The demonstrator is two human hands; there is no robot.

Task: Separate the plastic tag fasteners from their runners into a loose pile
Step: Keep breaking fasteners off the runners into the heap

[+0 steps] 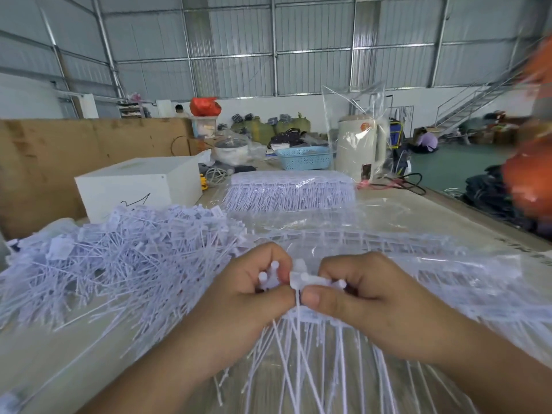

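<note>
A strip of white plastic tag fasteners [310,280] on its runner sits between my two hands, its thin tails hanging down toward me. My left hand [248,297] grips the runner's left end, with white nubs showing between its fingers. My right hand [364,297] pinches the strip's right part with thumb and curled fingers. To the left a big loose pile of separated fasteners [119,255] spreads over the table. Under and right of my hands lie more joined strips [448,276] on clear plastic.
A stack of joined fastener strips [286,189] lies further back on the table. A white box [140,186] stands at the back left before a brown board [44,162]. A blue basket [304,158] and a bagged cream kettle [358,144] stand behind.
</note>
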